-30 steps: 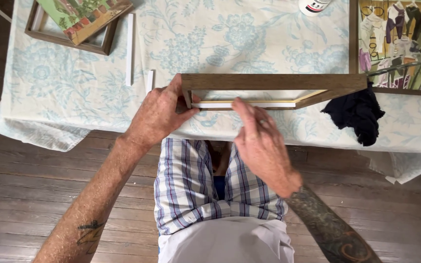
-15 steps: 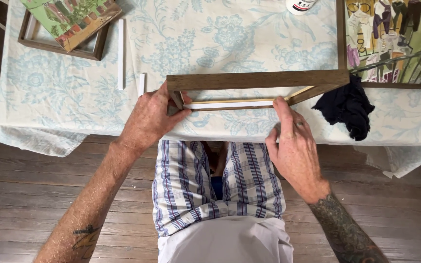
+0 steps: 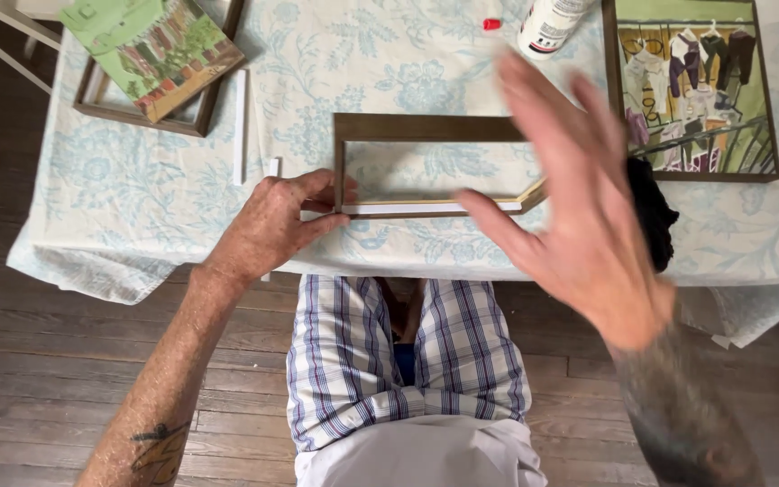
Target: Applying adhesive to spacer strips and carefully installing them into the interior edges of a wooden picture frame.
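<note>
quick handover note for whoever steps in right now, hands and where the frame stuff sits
Left hand: holds the wooden frame by its left corner on the tablecloth.
Right hand: open, raised, blurred, holding nothing.
Glue bottle at the far edge; loose white strip left of the frame; black cloth at right.
Done: the frame has a white strip along its near side.
Left: its right end looks open.

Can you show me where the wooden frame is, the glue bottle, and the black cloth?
wooden frame (image 3: pixel 426 127): head view, on its dark top rail.
glue bottle (image 3: pixel 549 25): head view, on its white body near the table's far edge.
black cloth (image 3: pixel 655 216): head view, on the dark bundle right of the frame.
</note>
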